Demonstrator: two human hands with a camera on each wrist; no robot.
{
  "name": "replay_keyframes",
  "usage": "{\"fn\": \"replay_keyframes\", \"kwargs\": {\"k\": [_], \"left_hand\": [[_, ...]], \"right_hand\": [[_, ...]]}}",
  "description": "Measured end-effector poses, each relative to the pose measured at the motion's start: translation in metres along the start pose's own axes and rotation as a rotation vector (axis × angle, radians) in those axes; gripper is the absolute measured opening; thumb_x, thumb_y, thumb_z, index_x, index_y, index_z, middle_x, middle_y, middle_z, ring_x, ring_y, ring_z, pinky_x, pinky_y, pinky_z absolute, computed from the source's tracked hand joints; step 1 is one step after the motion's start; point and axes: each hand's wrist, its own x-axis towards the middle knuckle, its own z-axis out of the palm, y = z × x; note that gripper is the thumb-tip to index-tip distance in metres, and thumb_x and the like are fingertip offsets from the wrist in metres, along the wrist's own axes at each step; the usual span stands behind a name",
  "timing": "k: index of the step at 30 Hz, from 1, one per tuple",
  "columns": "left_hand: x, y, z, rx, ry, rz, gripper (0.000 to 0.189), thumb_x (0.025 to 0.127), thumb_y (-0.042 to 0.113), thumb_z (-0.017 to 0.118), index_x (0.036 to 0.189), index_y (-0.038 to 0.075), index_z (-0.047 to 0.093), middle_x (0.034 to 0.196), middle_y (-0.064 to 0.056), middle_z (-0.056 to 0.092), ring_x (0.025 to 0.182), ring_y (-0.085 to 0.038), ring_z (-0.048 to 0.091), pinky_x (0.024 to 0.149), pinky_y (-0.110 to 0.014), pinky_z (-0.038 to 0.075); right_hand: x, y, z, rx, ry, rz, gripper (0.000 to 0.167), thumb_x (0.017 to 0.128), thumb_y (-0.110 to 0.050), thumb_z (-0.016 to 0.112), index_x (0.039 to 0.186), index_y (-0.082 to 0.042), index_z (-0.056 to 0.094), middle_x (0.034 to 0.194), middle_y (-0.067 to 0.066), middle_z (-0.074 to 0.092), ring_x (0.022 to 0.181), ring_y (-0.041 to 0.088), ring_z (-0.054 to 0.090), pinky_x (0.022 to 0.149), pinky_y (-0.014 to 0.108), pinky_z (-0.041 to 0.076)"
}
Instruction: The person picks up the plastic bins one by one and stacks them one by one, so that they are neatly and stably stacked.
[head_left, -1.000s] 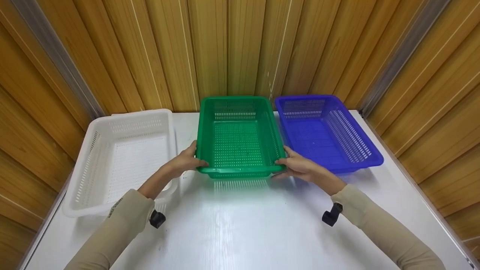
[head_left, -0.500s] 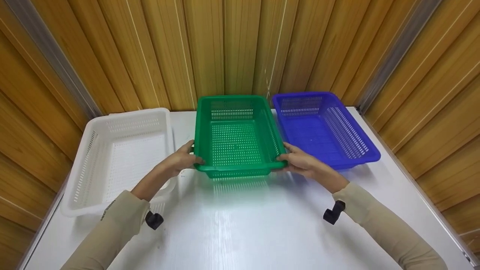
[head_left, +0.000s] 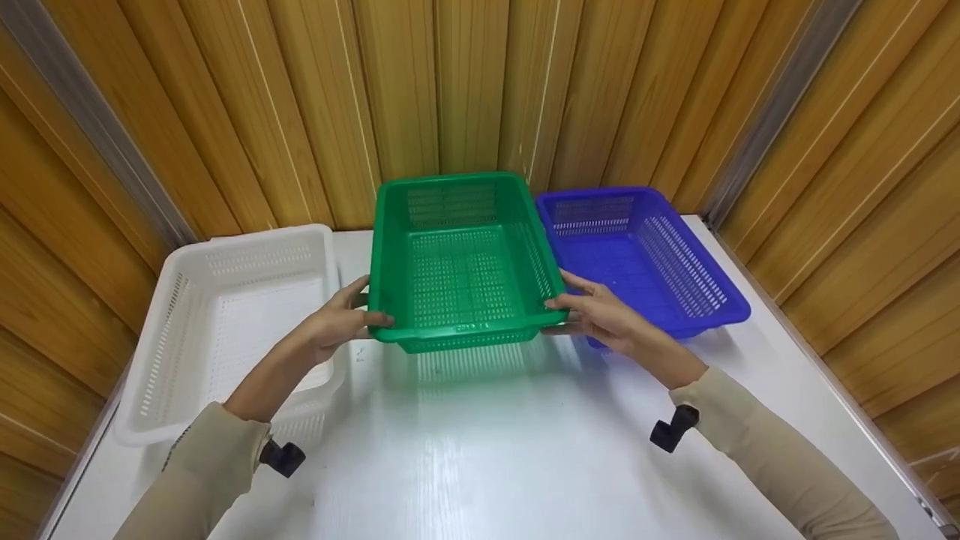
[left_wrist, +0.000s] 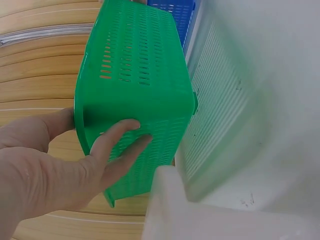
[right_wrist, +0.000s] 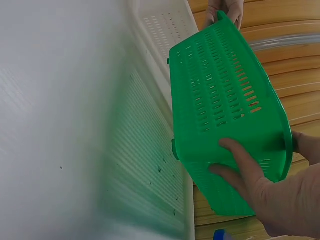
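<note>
Between both hands a green plastic basket (head_left: 465, 277) is held above the white table, its bottom clear of the surface in the wrist views. My left hand (head_left: 337, 319) grips its near left corner, thumb over the rim and fingers against the perforated outer wall. At the near right corner my right hand (head_left: 600, 311) holds the rim the same way, as the right wrist view also shows with the right hand (right_wrist: 280, 195) under the green basket (right_wrist: 225, 95). Nothing lies inside the green basket.
A white basket (head_left: 150, 352) stands on the table (head_left: 465, 465) at left, close to my left forearm. To the right stands a blue basket (head_left: 720, 300), partly behind the green one and my right hand. A wood-look panel wall (head_left: 465, 90) rises behind.
The green basket has risen off the table and shifted slightly left, both hands keeping hold of it. White and blue baskets stay on the table while the head view shifts a little.
</note>
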Motion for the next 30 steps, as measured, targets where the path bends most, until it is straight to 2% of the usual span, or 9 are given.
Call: {"fn": "replay_keyframes", "kwargs": {"k": [5,13,22,25,30], "left_hand": [[-0.012,0.004,-0.006,0.001,0.017,0.057,0.092,0.096,0.007,0.063,0.166,0.017,0.004,0.168,-0.025,0.017,0.149,-0.044,0.031,0.12,-0.058,0.035],[-0.032,0.01,-0.021,-0.036,0.054,0.127,0.094,0.096,0.012,0.067,0.166,0.022,0.006,0.167,-0.021,0.021,0.144,-0.039,0.038,0.118,-0.052,0.04],[-0.048,0.007,-0.04,-0.076,0.077,0.211,0.092,0.096,0.015,0.069,0.166,0.031,0.01,0.163,-0.018,0.027,0.145,-0.036,0.033,0.121,-0.063,0.03],[-0.055,0.004,-0.047,-0.086,0.087,0.22,0.093,0.096,0.016,0.069,0.166,0.031,0.01,0.165,-0.017,0.024,0.146,-0.035,0.031,0.122,-0.066,0.026],[-0.069,-0.001,-0.06,-0.095,0.104,0.229,0.092,0.097,0.018,0.069,0.165,0.033,0.009,0.168,-0.016,0.02,0.143,-0.034,0.035,0.121,-0.069,0.022]], "right_hand": [[-0.005,-0.002,0.01,0.029,0.033,-0.074,0.079,0.097,-0.005,0.065,0.163,-0.013,0.023,0.129,0.014,0.069,0.098,0.019,0.077,0.098,0.049,0.056],[-0.011,-0.008,0.028,0.077,0.066,-0.15,0.074,0.098,-0.007,0.066,0.162,-0.015,0.03,0.146,0.028,0.055,0.102,0.02,0.076,0.095,0.045,0.059],[-0.01,-0.019,0.049,0.054,0.061,-0.19,0.079,0.096,-0.005,0.068,0.163,-0.016,0.028,0.128,0.018,0.07,0.099,0.018,0.076,0.093,0.045,0.06],[-0.01,-0.023,0.059,0.044,0.045,-0.198,0.078,0.096,-0.006,0.068,0.163,-0.016,0.028,0.131,0.021,0.068,0.1,0.018,0.076,0.094,0.044,0.059],[-0.006,-0.027,0.076,0.027,0.017,-0.21,0.076,0.096,-0.007,0.068,0.162,-0.016,0.031,0.141,0.029,0.059,0.104,0.021,0.076,0.096,0.046,0.059]]}}
